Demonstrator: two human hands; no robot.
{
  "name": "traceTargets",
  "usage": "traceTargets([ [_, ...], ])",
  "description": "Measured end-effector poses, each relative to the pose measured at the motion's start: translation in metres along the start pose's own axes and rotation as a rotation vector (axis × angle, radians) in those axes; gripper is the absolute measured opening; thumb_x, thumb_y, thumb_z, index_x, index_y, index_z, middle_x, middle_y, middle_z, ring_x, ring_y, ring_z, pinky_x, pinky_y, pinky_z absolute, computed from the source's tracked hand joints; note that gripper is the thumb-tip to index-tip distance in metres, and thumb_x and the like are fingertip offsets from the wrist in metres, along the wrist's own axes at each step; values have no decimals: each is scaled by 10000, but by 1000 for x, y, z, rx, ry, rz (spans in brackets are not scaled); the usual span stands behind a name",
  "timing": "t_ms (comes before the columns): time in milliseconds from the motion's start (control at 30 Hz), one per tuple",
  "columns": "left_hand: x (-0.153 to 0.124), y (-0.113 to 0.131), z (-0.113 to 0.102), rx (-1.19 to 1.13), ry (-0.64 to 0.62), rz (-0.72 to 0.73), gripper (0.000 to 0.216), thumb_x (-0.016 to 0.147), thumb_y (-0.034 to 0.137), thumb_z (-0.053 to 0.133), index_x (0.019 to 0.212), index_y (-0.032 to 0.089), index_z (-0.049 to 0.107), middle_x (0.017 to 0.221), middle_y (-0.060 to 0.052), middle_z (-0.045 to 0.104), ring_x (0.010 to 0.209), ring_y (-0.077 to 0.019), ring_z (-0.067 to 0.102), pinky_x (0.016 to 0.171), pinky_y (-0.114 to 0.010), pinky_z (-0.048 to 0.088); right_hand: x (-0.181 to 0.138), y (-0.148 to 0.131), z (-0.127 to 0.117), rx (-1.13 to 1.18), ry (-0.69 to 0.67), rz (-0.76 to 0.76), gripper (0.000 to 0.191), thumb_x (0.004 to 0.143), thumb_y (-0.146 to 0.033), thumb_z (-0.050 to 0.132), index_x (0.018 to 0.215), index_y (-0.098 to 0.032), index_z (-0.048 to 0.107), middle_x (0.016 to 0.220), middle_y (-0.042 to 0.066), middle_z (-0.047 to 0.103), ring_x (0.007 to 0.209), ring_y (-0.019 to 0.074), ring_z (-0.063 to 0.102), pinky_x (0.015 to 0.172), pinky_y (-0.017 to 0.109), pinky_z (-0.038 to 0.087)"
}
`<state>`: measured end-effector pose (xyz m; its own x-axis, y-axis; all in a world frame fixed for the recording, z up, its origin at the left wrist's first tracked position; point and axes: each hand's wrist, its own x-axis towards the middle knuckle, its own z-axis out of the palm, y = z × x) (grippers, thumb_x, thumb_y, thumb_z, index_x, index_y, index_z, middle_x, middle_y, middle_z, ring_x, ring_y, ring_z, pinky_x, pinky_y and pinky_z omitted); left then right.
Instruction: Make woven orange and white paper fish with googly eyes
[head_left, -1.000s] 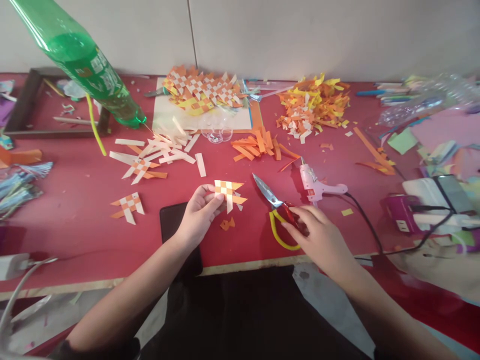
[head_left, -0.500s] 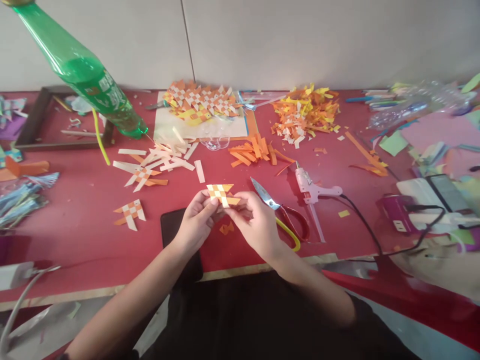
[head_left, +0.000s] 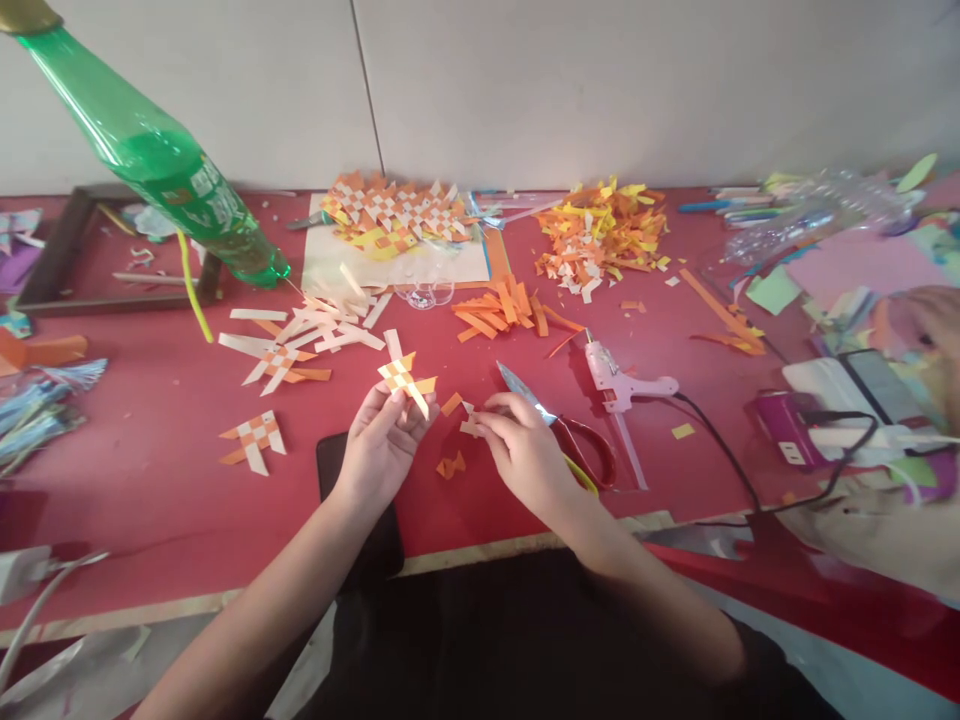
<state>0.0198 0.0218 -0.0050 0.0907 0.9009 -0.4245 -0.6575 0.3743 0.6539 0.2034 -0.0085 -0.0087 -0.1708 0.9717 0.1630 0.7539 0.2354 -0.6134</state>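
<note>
My left hand [head_left: 382, 440] pinches a small woven paper fish [head_left: 405, 378] of orange and pale strips, raised above the table. To its right, my right hand [head_left: 525, 445] is closed at the fingertips on small white and orange paper scraps [head_left: 471, 420]. Orange offcuts [head_left: 451, 466] lie just below those fingers. Scissors [head_left: 577, 430] with red and yellow handles lie partly behind my right hand. A second woven fish [head_left: 259, 440] rests on the table to the left, and another woven piece [head_left: 281, 362] with long loose ends lies farther back.
A green bottle [head_left: 202, 190] stands at the back left beside a dark frame [head_left: 45, 260]. Finished woven pieces [head_left: 397, 215] and a scrap heap [head_left: 600, 235] lie behind. A pink glue gun [head_left: 622, 380] trails its cord rightward. A phone [head_left: 382, 545] lies under my left arm. Another person's hand [head_left: 941, 325] shows far right.
My right hand has let go of the woven fish and moved right, with paper scraps at its fingertips. My left hand has shifted left with the fish, now tilted. Another person's hand has appeared far right.
</note>
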Motion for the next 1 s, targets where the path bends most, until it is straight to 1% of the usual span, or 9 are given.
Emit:
traceTargets([
  [100, 0, 0, 1, -10, 8, -5, 215, 751, 248, 761, 823, 241, 559, 569, 104, 567, 766, -102, 705, 900, -284, 547, 0, -10, 10, -85, -38, -23, 353, 930, -129, 460, 1230, -133, 645, 1267, 190, 591, 1174, 327, 544, 1004, 552, 485],
  [200, 0, 0, 1, -19, 9, -11, 209, 752, 235, 755, 824, 234, 559, 657, 92, 633, 734, -89, 699, 875, -276, 556, -3, -22, 18, -124, -115, -96, 462, 867, -38, 441, 1306, -60, 584, 1378, 225, 536, 1188, 365, 512, 1000, 595, 473],
  [300, 0, 0, -1, -20, 11, -19, 207, 753, 234, 753, 831, 232, 560, 744, 72, 683, 733, -91, 702, 847, -276, 563, -10, -24, 16, -106, -203, -208, 491, 850, -1, 413, 1287, -111, 609, 1327, 151, 603, 1155, 300, 539, 998, 509, 515],
  [367, 1, 1, -2, -18, 14, -22, 205, 759, 239, 751, 834, 233, 560, 739, 74, 684, 724, -92, 704, 853, -281, 563, -15, -22, 10, -106, -187, -216, 465, 876, -4, 397, 1234, -163, 648, 1291, 114, 626, 1152, 260, 548, 1003, 460, 524],
  [533, 2, 0, -3, -17, 9, -30, 220, 758, 255, 763, 847, 240, 561, 719, 92, 678, 735, -82, 707, 869, -263, 558, -26, -18, 3, -137, -100, -59, 320, 920, -146, 514, 1213, -154, 640, 1224, 171, 617, 1127, 303, 578, 960, 536, 530],
  [700, 1, -1, -1, -6, -20, -61, 200, 769, 247, 749, 865, 235, 574, 745, 73, 695, 741, -93, 712, 843, -269, 571, -22, -28, 14, -61, -190, -92, 473, 845, -155, 668, 1305, -167, 558, 1238, 153, 603, 1140, 290, 560, 974, 502, 531],
  [800, 1, -1, -2, -13, -22, -58, 190, 776, 239, 743, 859, 230, 572, 727, 72, 685, 715, -88, 707, 809, -250, 576, -13, -32, 19, -57, -230, -113, 508, 804, -144, 708, 1295, -179, 579, 1234, 143, 599, 1091, 300, 542, 933, 500, 539],
  [900, 1, 0, -3, -26, -15, -47, 192, 776, 237, 744, 852, 232, 567, 681, 82, 659, 687, -85, 700, 790, -245, 580, -4, -31, 20, -29, -278, -151, 344, 841, -133, 658, 1177, -206, 659, 1180, 106, 630, 1025, 267, 541, 881, 441, 545],
  [1000, 0, 0, -4, -33, -12, -37, 217, 769, 245, 758, 855, 237, 559, 665, 94, 646, 676, -81, 696, 794, -247, 581, -1, -26, 19, 24, -303, -177, 200, 898, -103, 568, 988, -214, 709, 980, 48, 671, 899, 189, 561, 818, 330, 536],
])
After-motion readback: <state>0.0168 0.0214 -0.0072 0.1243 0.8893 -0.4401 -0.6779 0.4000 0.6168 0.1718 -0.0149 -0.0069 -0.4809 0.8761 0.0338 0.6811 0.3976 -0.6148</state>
